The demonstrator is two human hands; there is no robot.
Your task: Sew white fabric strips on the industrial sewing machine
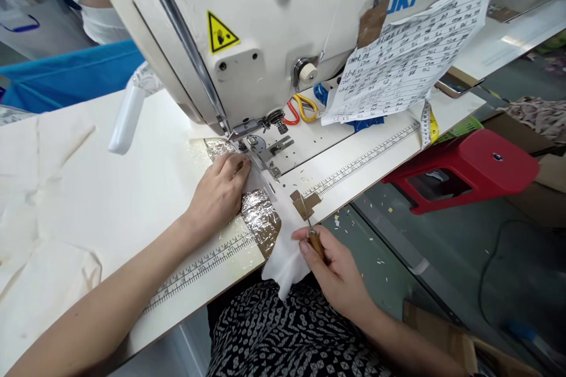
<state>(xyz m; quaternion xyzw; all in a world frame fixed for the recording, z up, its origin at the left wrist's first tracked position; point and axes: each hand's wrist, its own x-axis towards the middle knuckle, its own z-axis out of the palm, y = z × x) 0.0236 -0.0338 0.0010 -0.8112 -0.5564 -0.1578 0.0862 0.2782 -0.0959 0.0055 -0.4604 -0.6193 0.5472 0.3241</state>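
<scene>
My left hand (223, 185) lies on the machine bed just left of the presser foot, its fingers bent and pressed down on white fabric (288, 221). That fabric runs from the needle area of the sewing machine (256, 17) toward me and hangs over the table's front edge. Near that edge, my right hand (338, 271) is closed around the wooden handle of an awl (315, 242), whose thin metal tip points up and away over brown tape (306, 205). Shiny clear tape over a brown patch (262, 218) shows beneath the fabric's left side.
Scissors with red and yellow handles (305, 111) lie behind the needle area. A handwritten sheet (402, 65) hangs from the machine. Pale fabric pieces (48, 271) cover the table's left. A red stool (469, 171) stands at the right; part of another person shows at the top left.
</scene>
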